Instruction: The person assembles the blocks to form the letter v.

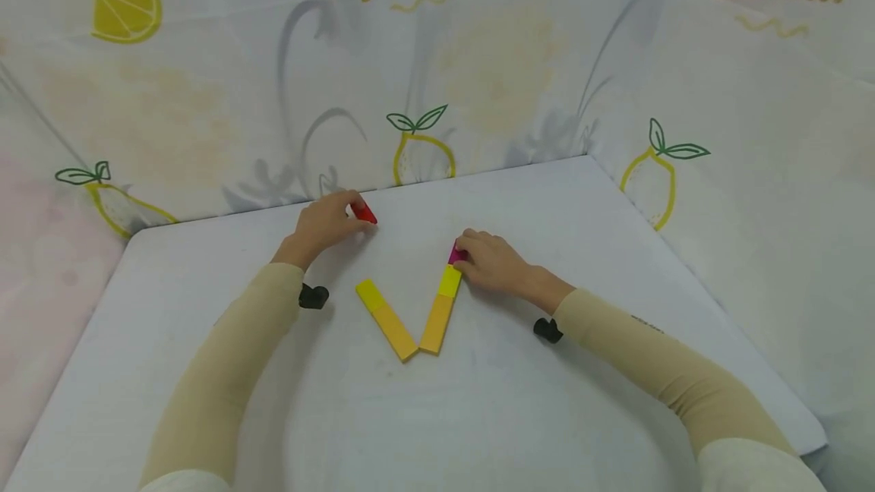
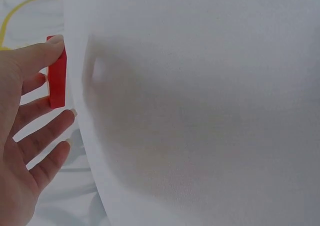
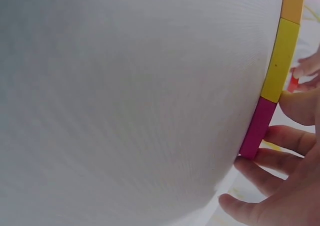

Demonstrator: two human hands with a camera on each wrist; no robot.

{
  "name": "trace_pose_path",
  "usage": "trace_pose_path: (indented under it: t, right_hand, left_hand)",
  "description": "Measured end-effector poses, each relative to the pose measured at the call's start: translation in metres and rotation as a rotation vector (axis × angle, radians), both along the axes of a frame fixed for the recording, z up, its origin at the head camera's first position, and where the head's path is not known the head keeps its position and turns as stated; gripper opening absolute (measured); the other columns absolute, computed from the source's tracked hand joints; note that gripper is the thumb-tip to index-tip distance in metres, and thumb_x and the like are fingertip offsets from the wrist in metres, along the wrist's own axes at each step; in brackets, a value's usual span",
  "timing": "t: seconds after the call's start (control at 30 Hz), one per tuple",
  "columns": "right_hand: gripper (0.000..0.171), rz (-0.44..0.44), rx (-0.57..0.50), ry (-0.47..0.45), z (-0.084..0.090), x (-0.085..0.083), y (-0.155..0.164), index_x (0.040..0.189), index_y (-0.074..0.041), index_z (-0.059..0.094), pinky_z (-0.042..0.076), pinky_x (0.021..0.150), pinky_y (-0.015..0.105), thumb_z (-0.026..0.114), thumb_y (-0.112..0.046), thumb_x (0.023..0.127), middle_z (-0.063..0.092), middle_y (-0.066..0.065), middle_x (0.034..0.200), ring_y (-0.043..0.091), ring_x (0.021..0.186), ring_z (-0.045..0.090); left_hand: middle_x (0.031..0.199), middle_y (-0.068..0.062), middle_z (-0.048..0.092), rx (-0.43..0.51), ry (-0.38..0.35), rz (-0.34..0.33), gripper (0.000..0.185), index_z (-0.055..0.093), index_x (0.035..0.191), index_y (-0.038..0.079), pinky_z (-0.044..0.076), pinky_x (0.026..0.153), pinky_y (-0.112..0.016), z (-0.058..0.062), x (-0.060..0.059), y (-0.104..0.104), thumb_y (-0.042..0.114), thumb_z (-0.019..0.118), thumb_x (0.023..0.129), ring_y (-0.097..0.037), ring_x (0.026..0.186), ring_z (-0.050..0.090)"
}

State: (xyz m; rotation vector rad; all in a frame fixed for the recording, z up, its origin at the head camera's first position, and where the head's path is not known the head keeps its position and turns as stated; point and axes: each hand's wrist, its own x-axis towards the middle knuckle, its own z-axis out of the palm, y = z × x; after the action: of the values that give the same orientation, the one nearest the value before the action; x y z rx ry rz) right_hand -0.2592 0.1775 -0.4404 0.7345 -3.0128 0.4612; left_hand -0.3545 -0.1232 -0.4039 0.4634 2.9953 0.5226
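My left hand (image 1: 326, 222) pinches a red block (image 1: 364, 212) between thumb and fingers, near the table's back edge. In the left wrist view the red block (image 2: 58, 79) stands lengthwise in the grip, the lower fingers spread apart. With its fingertips around a magenta block (image 3: 257, 128), my right hand (image 1: 495, 260) holds it against the end of a yellow block (image 1: 450, 281). That yellow block continues into an orange block (image 1: 436, 323), all in one slanting line. A second line, yellow block (image 1: 370, 294) and orange block (image 1: 395, 332), meets it at the bottom, forming a V.
The blocks lie on a white-covered table (image 1: 437, 416). A pale curtain printed with lemons (image 1: 424, 158) hangs right behind the back edge and along the right side. A small black device (image 1: 314, 296) sits under the left wrist, another black device (image 1: 548, 329) under the right.
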Motion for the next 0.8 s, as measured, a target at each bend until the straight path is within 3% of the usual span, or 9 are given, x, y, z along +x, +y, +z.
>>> trace_pose_path:
  t: [0.4,0.8]
  right_hand:
    - [0.025,-0.005,0.01,-0.014,0.003,0.001,0.0,0.109,-0.012,0.057,0.041,0.073,0.028,0.055,-0.029,0.091,0.055,-0.001,0.099,0.017,0.083,0.048]
    - [0.026,-0.004,0.012,-0.003,0.002,0.001,0.0,0.11,-0.012,0.057,0.043,0.073,0.028,0.055,-0.029,0.091,0.055,-0.001,0.099,0.016,0.083,0.049]
  left_hand:
    - [0.096,0.003,0.061,-0.05,0.018,-0.026,0.033,0.057,0.103,0.027,0.042,0.064,-0.034,-0.003,0.009,-0.004,0.048,0.065,0.08,-0.02,0.082,0.052]
    - [0.096,0.004,0.061,-0.086,0.029,-0.024,0.03,0.057,0.1,0.028,0.04,0.06,-0.033,-0.008,0.02,-0.004,0.049,0.064,0.08,-0.02,0.077,0.052]
